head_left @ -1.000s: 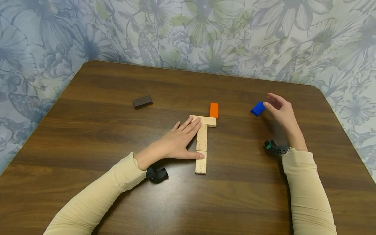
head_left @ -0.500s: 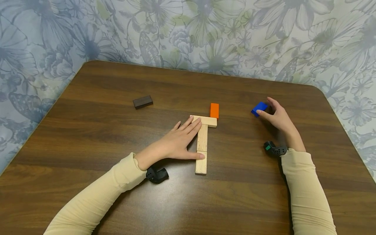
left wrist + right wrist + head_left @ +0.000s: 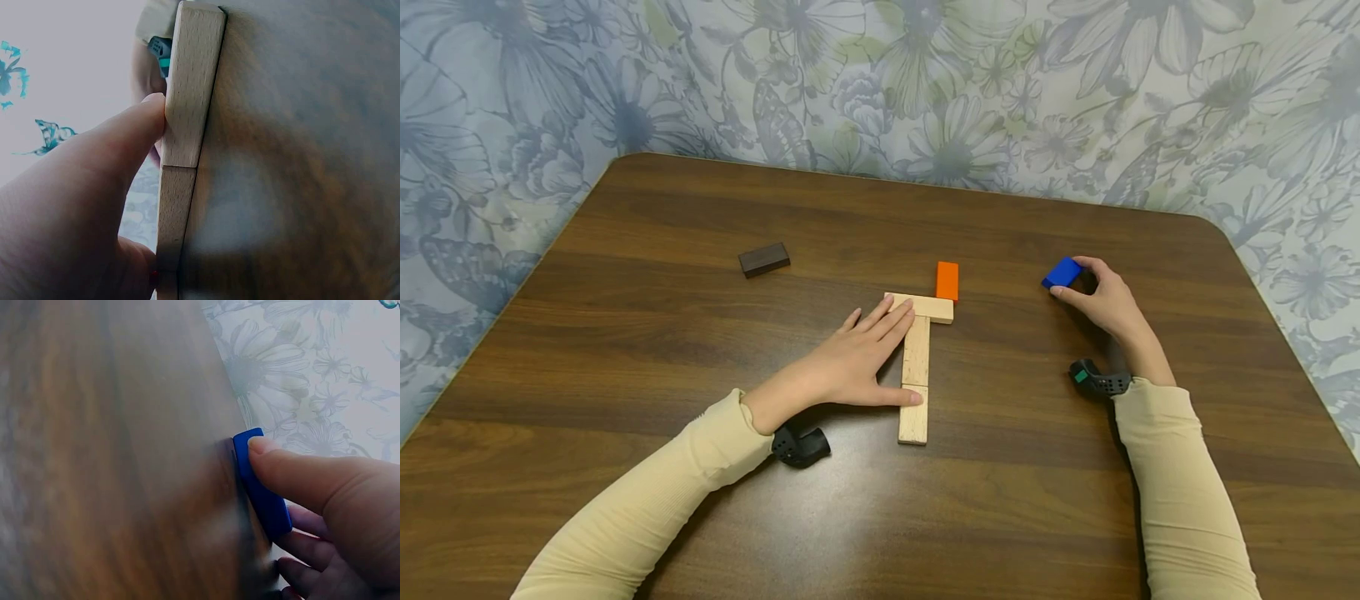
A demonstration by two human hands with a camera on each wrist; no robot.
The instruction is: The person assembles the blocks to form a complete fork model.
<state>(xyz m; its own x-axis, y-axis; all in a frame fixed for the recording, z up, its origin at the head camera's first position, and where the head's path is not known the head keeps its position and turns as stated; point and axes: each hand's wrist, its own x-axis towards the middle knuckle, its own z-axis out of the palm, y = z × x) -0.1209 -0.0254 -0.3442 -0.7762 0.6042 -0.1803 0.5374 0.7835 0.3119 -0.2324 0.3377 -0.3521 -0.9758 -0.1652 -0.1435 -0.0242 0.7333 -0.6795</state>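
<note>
My left hand (image 3: 859, 358) lies with fingers spread over several plain wooden blocks. Its fingertips rest on the crosswise block (image 3: 934, 309), and its thumb touches the nearest block (image 3: 913, 427). Between these lies a middle block (image 3: 916, 350), so the pieces form a T shape. In the left wrist view the thumb presses on a wooden block (image 3: 195, 87) set end to end with another. At the right, my right hand (image 3: 1108, 298) pinches a blue block (image 3: 1062, 272) between thumb and fingers. The right wrist view shows the thumb on one face of that blue block (image 3: 265, 503).
An orange block (image 3: 947, 282) stands against the far side of the crosswise wooden block. Further left lies a dark brown block (image 3: 764, 260). The brown table (image 3: 625, 333) ends at a flower-patterned wall (image 3: 880, 83). Each wrist wears a black camera.
My right hand has come in to the blue block, its thumb and fingers closing from apart to a pinch on it. The left hand stays put on the wooden blocks.
</note>
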